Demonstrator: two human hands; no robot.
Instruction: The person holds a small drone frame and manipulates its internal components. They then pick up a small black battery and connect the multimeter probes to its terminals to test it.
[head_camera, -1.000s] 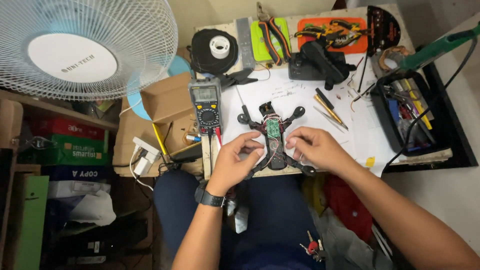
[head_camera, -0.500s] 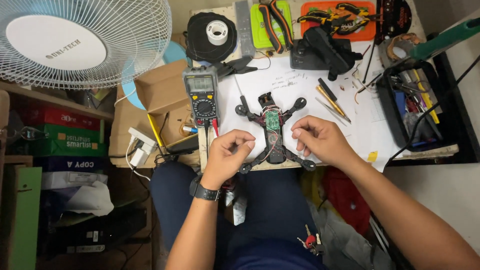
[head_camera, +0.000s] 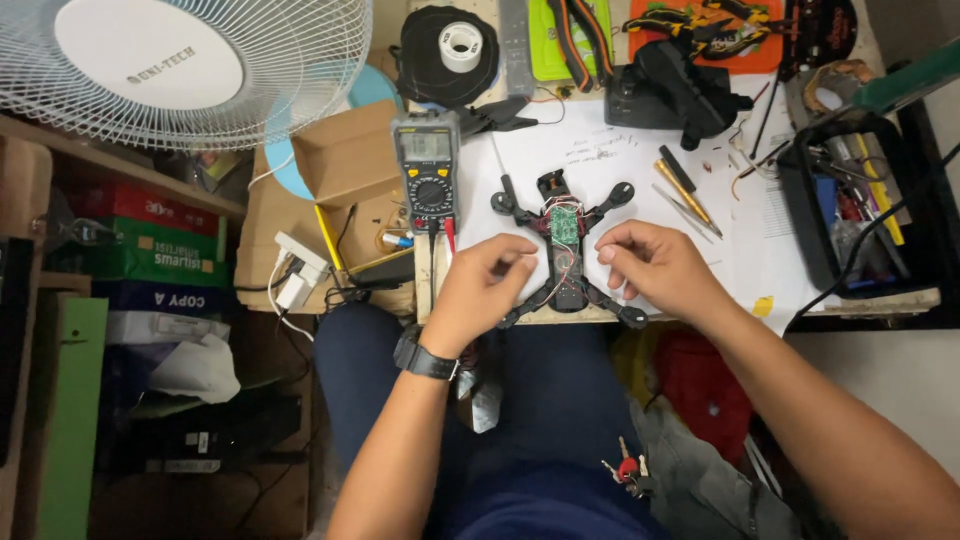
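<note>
A black quadcopter frame (head_camera: 566, 262) with a green circuit board and red wires lies on white paper (head_camera: 590, 150) at the desk's front edge. My left hand (head_camera: 487, 288), with a black watch on the wrist, sits at the frame's left side, thumb and fingers pinched against its body. My right hand (head_camera: 655, 268) rests at the frame's right side with curled fingers over the right arms. Whether the right hand grips the frame is not visible.
A multimeter (head_camera: 430, 172) with red and black leads lies left of the frame, beside a cardboard box (head_camera: 340, 150). Screwdrivers (head_camera: 688, 190) lie to the right, next to a black tool tray (head_camera: 800, 215). A tape roll (head_camera: 463, 45) and pliers are at the back. A fan (head_camera: 180, 60) stands far left.
My hands have spread from over the frame's middle to its two sides, uncovering the circuit board. The white piece under my fingers a second ago is no longer seen.
</note>
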